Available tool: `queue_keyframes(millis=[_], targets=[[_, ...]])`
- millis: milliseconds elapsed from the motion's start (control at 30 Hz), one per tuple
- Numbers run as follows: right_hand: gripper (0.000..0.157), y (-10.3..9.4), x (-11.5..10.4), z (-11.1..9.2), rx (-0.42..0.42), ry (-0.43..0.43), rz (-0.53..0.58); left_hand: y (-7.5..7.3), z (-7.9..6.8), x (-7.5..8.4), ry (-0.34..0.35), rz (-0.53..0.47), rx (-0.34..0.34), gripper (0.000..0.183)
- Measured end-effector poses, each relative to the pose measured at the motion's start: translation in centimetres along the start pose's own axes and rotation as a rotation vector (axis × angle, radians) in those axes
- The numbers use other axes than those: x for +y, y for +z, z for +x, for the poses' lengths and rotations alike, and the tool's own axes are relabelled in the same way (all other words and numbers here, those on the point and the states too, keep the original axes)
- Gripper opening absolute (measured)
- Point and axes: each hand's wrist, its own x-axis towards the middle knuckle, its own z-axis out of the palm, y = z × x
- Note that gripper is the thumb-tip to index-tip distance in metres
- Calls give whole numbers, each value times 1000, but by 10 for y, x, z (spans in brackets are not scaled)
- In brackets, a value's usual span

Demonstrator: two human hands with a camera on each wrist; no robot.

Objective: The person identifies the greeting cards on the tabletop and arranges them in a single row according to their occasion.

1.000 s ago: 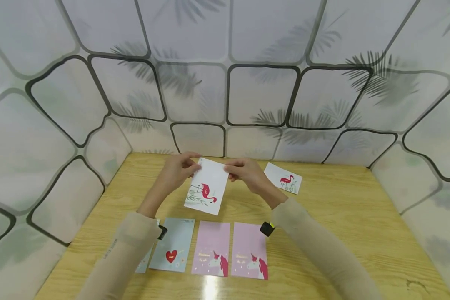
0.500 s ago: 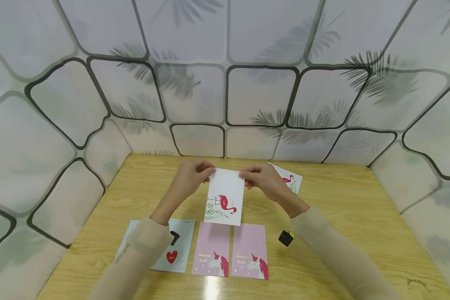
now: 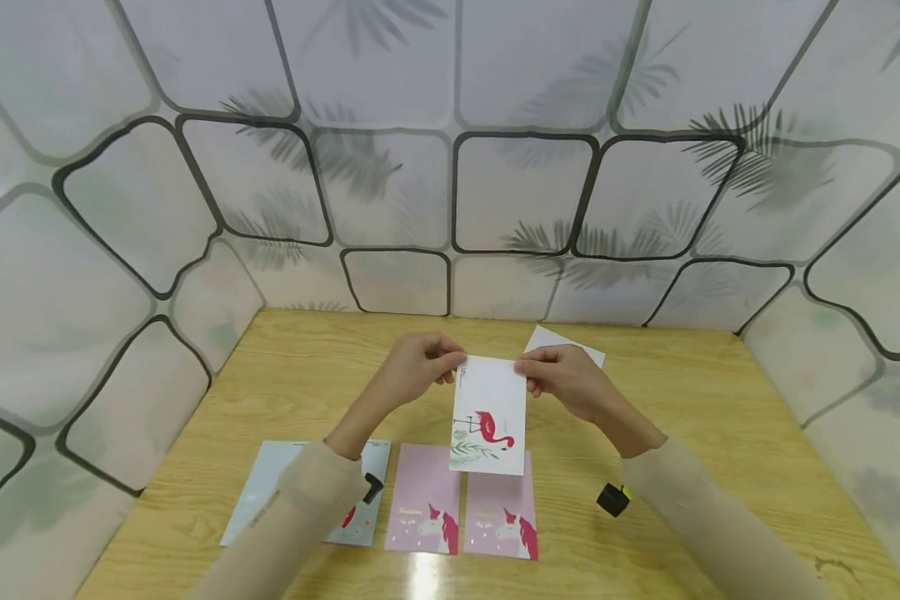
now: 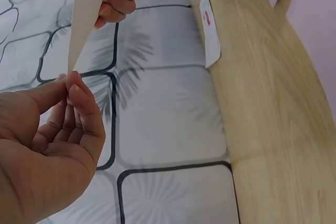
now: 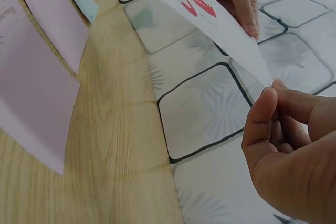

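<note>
A white card with a red flamingo and green leaves (image 3: 487,408) is held up over the table by both hands. My left hand (image 3: 417,367) pinches its upper left corner between thumb and forefinger. At the upper right corner, my right hand (image 3: 567,379) pinches it the same way. In the head view the card's lower edge overlaps two pink unicorn cards, the left one (image 3: 423,500) and the right one (image 3: 501,517). Seen from the left wrist, the flamingo card (image 4: 86,11) is nearly edge-on; the right wrist view shows its printed face (image 5: 210,19).
Light blue cards (image 3: 270,462) lie left of the pink ones, partly covered by the left sleeve. Behind the right hand another white card (image 3: 551,337) lies near the back of the wooden table (image 3: 682,400). A patterned cloth wall (image 3: 525,192) rises behind and at the sides.
Both hands have carried the flamingo card to the right and nearer to me, from left of centre to over the pink cards. It has also turned more upright in view.
</note>
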Motion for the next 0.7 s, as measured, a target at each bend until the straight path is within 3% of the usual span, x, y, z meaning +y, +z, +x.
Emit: queue_keyframes(millis=[267, 700], targets=[[13, -24, 10, -25, -42, 32, 60, 23, 4, 1, -10, -61, -110, 12], [14, -49, 25, -49, -43, 73, 38, 58, 6, 5, 5, -85, -166, 8]])
